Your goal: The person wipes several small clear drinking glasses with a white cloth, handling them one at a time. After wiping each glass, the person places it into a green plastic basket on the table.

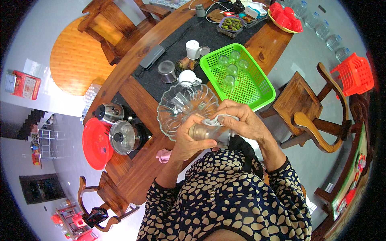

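Note:
Close to my chest, my left hand [187, 138] grips a clear glass vessel [208, 134], lying on its side between thumb and fingers. My right hand [245, 120] pinches a whitish cloth [219, 120] against the glass's upper side and rim. Just beyond the hands stands a large fluted glass bowl [169, 105] on the wooden table. A green plastic basket [265, 98] holds several small glasses [232, 70] to its right. A pink cloth [163, 155] lies near the table edge, beside my left wrist.
On the table [135, 177] are a red basin [96, 144], a lidded steel pot [122, 137], a steel kettle [112, 113], a white teapot [189, 77], a glass jug [166, 71] and a white canister [192, 49]. Wooden chairs [297, 102] surround it. A bowl of green fruit [231, 24] sits farther back.

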Tool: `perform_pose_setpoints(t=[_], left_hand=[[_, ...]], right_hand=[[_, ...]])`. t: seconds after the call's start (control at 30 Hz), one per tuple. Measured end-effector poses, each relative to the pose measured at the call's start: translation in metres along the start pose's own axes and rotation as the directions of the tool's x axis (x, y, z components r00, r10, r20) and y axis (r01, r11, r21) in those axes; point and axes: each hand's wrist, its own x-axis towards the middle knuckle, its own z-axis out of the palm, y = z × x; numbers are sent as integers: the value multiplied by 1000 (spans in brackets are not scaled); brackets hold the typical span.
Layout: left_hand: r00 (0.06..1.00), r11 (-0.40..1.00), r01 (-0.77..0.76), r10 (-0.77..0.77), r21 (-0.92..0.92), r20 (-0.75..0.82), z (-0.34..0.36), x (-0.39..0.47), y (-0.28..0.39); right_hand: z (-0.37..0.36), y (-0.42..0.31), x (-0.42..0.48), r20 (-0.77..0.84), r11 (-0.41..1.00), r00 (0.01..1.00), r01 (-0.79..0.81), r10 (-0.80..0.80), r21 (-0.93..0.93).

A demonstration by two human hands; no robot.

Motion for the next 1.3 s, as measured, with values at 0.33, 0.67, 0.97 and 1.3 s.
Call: perform_pose_setpoints(t=[0.33,0.67,0.97,1.3], left_hand=[[968,832,51,-176,-552,-176,5,9,-12],[976,950,-11,-58,-313,-209,15,15,-24],[988,953,-15,-33,-303,-150,30,14,2],[966,838,17,-154,-546,-206,36,19,-4]], right_hand=[[34,18,1,-357,722,865,-8,352,691],[47,14,8,-612,804,744,179,267,567],[55,-1,9,-709,996,700,64,-84,-55],[60,8,5,-362,611,599,280,-714,-740]])
